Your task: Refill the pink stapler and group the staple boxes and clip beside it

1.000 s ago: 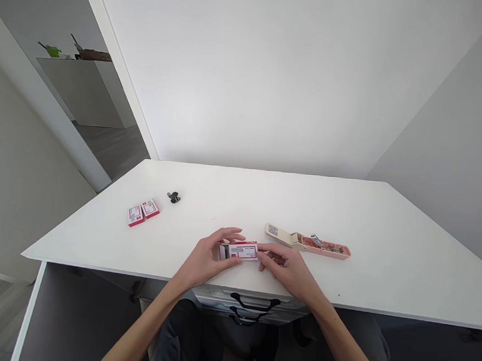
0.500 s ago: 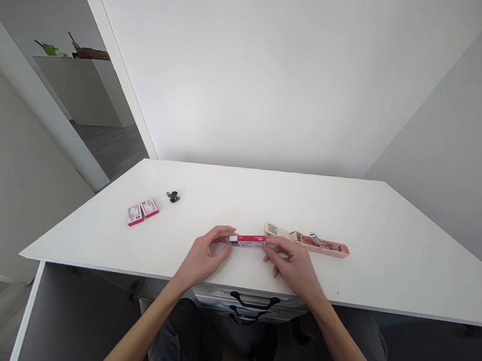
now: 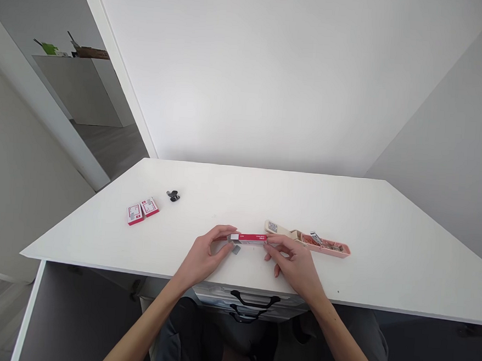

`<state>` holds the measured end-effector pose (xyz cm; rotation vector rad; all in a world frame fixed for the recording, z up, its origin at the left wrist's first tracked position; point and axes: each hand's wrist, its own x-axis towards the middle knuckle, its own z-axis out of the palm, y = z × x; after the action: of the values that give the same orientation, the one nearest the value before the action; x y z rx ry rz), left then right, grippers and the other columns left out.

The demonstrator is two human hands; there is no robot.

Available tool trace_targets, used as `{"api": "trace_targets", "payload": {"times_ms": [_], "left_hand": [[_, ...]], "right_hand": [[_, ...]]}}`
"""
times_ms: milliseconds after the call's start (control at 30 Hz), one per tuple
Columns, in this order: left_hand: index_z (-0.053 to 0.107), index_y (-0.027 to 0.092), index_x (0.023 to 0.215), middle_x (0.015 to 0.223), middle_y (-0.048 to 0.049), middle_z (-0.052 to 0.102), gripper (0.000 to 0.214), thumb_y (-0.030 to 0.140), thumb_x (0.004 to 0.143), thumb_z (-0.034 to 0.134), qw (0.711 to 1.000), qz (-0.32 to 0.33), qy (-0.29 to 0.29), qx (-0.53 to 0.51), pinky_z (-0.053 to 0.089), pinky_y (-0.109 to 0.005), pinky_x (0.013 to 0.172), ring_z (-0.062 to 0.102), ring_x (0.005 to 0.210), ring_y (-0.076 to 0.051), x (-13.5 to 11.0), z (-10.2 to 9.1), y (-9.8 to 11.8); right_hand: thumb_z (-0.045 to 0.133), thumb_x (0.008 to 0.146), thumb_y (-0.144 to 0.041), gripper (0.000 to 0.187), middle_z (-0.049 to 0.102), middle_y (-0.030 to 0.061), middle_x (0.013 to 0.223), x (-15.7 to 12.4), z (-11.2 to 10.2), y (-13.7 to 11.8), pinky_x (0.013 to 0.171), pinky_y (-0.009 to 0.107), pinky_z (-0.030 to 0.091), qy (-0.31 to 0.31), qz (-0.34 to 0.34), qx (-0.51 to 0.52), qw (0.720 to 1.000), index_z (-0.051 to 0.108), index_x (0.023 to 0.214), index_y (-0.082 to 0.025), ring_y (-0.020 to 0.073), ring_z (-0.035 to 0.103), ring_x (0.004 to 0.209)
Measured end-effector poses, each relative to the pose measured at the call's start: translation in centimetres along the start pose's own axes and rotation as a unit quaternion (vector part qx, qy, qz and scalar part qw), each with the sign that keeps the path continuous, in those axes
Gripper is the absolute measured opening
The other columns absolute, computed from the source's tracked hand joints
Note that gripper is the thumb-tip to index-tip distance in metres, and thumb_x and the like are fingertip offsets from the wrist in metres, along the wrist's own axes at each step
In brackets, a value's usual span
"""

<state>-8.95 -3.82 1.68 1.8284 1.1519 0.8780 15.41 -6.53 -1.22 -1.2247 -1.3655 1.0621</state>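
A small red-and-white cardboard box [image 3: 252, 238] is held between my two hands, close above or on the white table. My left hand [image 3: 207, 255] is closed on its left end, thumb and fingers curved round it. My right hand [image 3: 292, 261] pinches its right end. The side towards me looks dark and mostly hidden. By my left thumb shows a small grey piece [image 3: 236, 249]; I cannot tell whether it is a flap of the box or separate. Just behind my right hand lies an open, narrow pink case [image 3: 331, 248] with small metal items and a cream lid [image 3: 276, 228].
Two similar red-and-white boxes [image 3: 142, 211] lie at the left of the table [image 3: 207, 189]. Near them is a small black-and-silver clip-like thing [image 3: 173, 196]. Drawers with black handles [image 3: 254, 300] sit under the table's front edge. A wall [image 3: 264, 83] rises behind.
The box has tipped so its red narrow side shows more and its white face less. The small grey piece now shows below my left thumb. Both hands stay nearly in place.
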Motion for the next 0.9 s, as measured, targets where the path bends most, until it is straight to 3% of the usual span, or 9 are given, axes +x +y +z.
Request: {"api": "trace_targets", "payload": {"times_ms": [100, 300, 400, 500, 633, 900], "left_hand": [[0.063, 0.026, 0.127, 0.131, -0.0049, 0.070, 0.037, 0.045, 0.095, 0.063, 1.000, -0.010, 0.001, 0.001, 0.050, -0.044, 0.110, 0.065, 0.122, -0.025, 0.0, 0.0, -0.1], [0.068, 0.026, 0.121, 0.120, -0.0039, 0.073, 0.034, 0.046, 0.093, 0.067, 1.000, -0.012, -0.005, 0.013, 0.054, -0.040, 0.099, 0.068, 0.108, -0.024, 0.0, -0.1, 0.0], [0.070, 0.026, 0.115, 0.110, -0.0029, 0.075, 0.029, 0.044, 0.092, 0.067, 1.000, -0.021, -0.009, 0.008, 0.054, -0.038, 0.095, 0.069, 0.100, -0.023, 0.0, -0.1, 0.2], [0.070, 0.025, 0.112, 0.101, -0.0029, 0.076, 0.029, 0.045, 0.090, 0.070, 0.999, -0.031, -0.006, -0.007, 0.054, -0.038, 0.093, 0.069, 0.096, -0.022, 0.0, -0.1, 0.2], [0.069, 0.024, 0.114, 0.089, -0.0014, 0.070, 0.039, 0.047, 0.083, 0.078, 0.998, -0.036, -0.015, -0.052, 0.054, -0.036, 0.085, 0.066, 0.086, -0.020, -0.1, -0.2, 0.1], [0.066, 0.024, 0.115, 0.082, 0.0019, 0.061, 0.052, 0.042, 0.071, 0.090, 0.987, -0.032, -0.073, -0.141, 0.052, -0.035, 0.084, 0.062, 0.084, -0.018, -0.3, -0.6, 0.5]], "right_hand": [[0.067, 0.089, -0.061, 0.046, 0.073, 0.0070, 0.079, 0.0, -0.2, 0.1, 0.045, 0.031, 0.054, -0.004, 0.024, -0.004, 1.000, 0.074, 0.109, -0.021, 0.0178, 0.062, 0.057], [0.068, 0.089, -0.061, 0.045, 0.071, 0.0043, 0.070, 0.0, -0.3, -0.1, 0.048, 0.029, 0.053, -0.024, 0.039, 0.023, 0.999, 0.072, 0.108, -0.020, 0.0171, 0.061, 0.057], [0.070, 0.088, -0.059, 0.044, 0.074, 0.0080, 0.087, 0.0, -0.3, -0.3, 0.046, 0.027, 0.052, -0.030, 0.032, 0.045, 0.998, 0.069, 0.109, -0.020, 0.0175, 0.065, 0.062], [0.072, 0.087, -0.058, 0.051, 0.072, 0.0123, 0.112, 0.0, -0.3, -0.4, 0.043, 0.027, 0.051, -0.037, 0.026, 0.064, 0.997, 0.064, 0.121, -0.021, 0.0174, 0.069, 0.066], [0.071, 0.088, -0.056, 0.057, 0.072, 0.0125, 0.114, 0.0, -0.4, -0.6, 0.045, 0.027, 0.052, -0.054, 0.026, 0.060, 0.996, 0.060, 0.132, -0.022, 0.0172, 0.070, 0.065], [0.067, 0.092, -0.051, 0.046, 0.072, 0.0092, 0.114, -0.1, -0.7, -1.0, 0.052, 0.028, 0.051, -0.102, 0.023, 0.040, 0.994, 0.066, 0.130, -0.025, 0.0159, 0.071, 0.067]]}}
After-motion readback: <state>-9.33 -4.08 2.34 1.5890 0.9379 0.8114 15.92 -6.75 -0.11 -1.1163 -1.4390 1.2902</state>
